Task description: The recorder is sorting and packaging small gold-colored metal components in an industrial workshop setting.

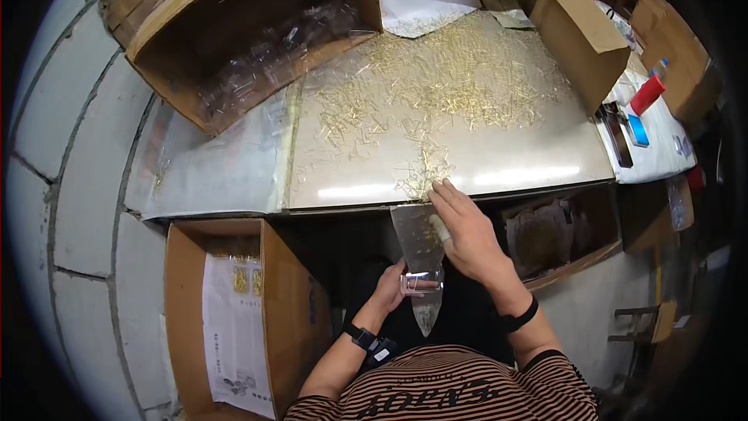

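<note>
Small gold wire pieces, like hooks or pins, (483, 97) lie spread over the pale tabletop (545, 156), with a narrow trail running to its front edge. There my right hand (469, 238) rests flat, fingers stretched and close together, fingertips at the end of the trail. A pale wrap covers its thumb. Below the edge a grey, see-through chute (408, 224) tapers down toward me, with a few pieces on it. At its lower part my left hand (387, 288) holds a small clear plastic box (421, 284); most of that hand's fingers are hidden behind it.
A cardboard box of clear plastic boxes (257, 62) lies on its side at the far left. On the lower left stands an open carton (269, 320) with packed gold pieces. Another cardboard piece (580, 43), a red cylinder (648, 95) and a blue-faced packet (638, 131) are at right.
</note>
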Action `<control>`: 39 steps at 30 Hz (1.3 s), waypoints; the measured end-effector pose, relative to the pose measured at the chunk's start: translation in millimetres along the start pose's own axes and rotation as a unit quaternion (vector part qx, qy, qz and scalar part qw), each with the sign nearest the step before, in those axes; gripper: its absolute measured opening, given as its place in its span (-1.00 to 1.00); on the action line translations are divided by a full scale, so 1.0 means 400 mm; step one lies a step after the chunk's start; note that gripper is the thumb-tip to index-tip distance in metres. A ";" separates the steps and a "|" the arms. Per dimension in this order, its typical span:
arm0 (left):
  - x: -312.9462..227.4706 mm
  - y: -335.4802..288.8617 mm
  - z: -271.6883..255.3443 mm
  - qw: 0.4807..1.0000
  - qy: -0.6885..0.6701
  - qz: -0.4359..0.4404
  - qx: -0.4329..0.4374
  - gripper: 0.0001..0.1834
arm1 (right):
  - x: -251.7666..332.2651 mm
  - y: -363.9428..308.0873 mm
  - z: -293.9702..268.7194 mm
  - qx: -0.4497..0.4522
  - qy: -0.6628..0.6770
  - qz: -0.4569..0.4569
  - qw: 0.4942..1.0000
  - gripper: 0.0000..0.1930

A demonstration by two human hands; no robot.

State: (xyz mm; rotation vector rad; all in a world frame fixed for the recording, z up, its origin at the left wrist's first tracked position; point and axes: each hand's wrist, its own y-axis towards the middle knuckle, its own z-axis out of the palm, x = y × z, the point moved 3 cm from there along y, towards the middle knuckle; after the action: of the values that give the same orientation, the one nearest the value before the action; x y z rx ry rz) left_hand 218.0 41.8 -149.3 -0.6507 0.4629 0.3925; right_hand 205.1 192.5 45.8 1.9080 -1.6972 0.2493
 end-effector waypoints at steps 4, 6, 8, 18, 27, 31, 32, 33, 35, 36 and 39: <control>0.034 0.018 -0.035 0.999 -0.012 0.011 -0.033 -0.49 | -0.092 0.073 0.032 0.021 -0.038 -0.030 0.999 -0.62; 0.027 0.020 -0.022 1.000 -0.026 0.012 -0.007 -0.51 | -0.150 0.095 0.035 -0.021 -0.076 -0.009 0.997 -0.60; 0.034 0.039 -0.023 1.000 -0.014 0.019 -0.012 -0.52 | -0.133 0.086 0.047 -0.009 -0.051 -0.028 0.998 -0.60; 0.036 0.043 -0.033 0.999 0.004 0.031 -0.037 -0.58 | -0.107 0.059 0.057 -0.047 -0.093 0.003 0.995 -0.56; 0.034 0.009 -0.026 0.997 -0.038 0.055 -0.048 -0.52 | 0.012 -0.087 -0.009 -0.011 0.047 -0.024 0.999 -0.54; 0.039 0.016 -0.037 0.998 -0.025 0.040 -0.044 -0.50 | -0.026 -0.135 -0.036 -0.054 0.087 0.018 0.995 -0.53; 0.043 0.017 -0.037 0.998 -0.019 0.031 -0.051 -0.50 | -0.027 -0.149 -0.035 -0.052 0.091 0.023 0.994 -0.55; 0.041 0.017 -0.025 0.999 0.001 0.030 -0.045 -0.49 | -0.031 -0.160 -0.032 -0.044 0.086 0.028 0.995 -0.56; 0.042 0.019 -0.017 0.999 0.004 0.017 -0.028 -0.47 | -0.037 -0.187 -0.025 -0.034 0.082 0.034 0.995 -0.57; 0.043 0.020 -0.009 1.000 0.009 0.008 -0.008 -0.46 | -0.046 -0.202 -0.019 -0.022 0.103 0.052 0.993 -0.58; 0.043 0.008 0.002 0.999 0.030 0.009 -0.022 -0.40 | -0.067 -0.244 0.004 0.007 0.125 0.072 0.989 -0.60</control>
State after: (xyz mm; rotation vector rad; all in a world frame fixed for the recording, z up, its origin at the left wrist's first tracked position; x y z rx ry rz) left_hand 231.0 48.1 -159.1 -0.7034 0.5185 0.4014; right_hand 293.5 217.7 3.3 1.6854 -1.6658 0.5350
